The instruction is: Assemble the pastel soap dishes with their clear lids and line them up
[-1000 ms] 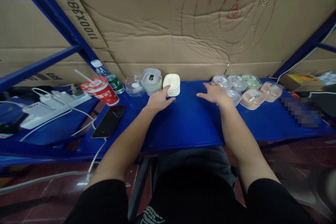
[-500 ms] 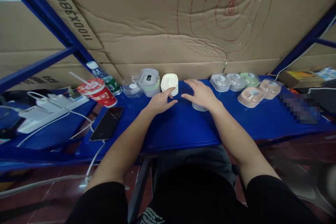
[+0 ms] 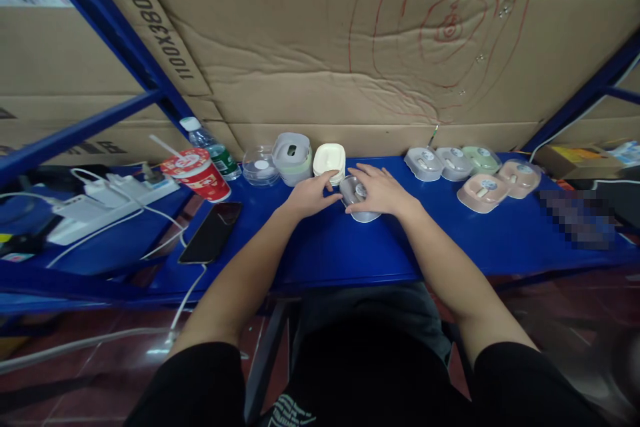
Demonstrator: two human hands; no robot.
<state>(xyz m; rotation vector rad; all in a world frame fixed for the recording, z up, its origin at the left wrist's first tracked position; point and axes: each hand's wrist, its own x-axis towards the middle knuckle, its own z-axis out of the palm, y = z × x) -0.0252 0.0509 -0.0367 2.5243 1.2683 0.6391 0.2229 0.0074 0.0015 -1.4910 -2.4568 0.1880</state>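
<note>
A grey box with a clear lid stands at the middle of the blue table. My right hand is around its back and right side, thumb and fingers spread over the lid. My left hand is at the box's left, its fingers apart, with the thumb tip near the lid's edge. Just behind the left fingertips stands a stack of cream trays. Left of that stack are grey and green stacked containers and clear lids.
Several lidded boxes, grey, green and pink, stand at the right. At the left are a red cup, a bottle, a phone and a white power strip. A cardboard wall rises behind.
My right hand is now around the grey box, which has shifted left toward my left hand and shows more from under the palm. The view has turned slightly.
</note>
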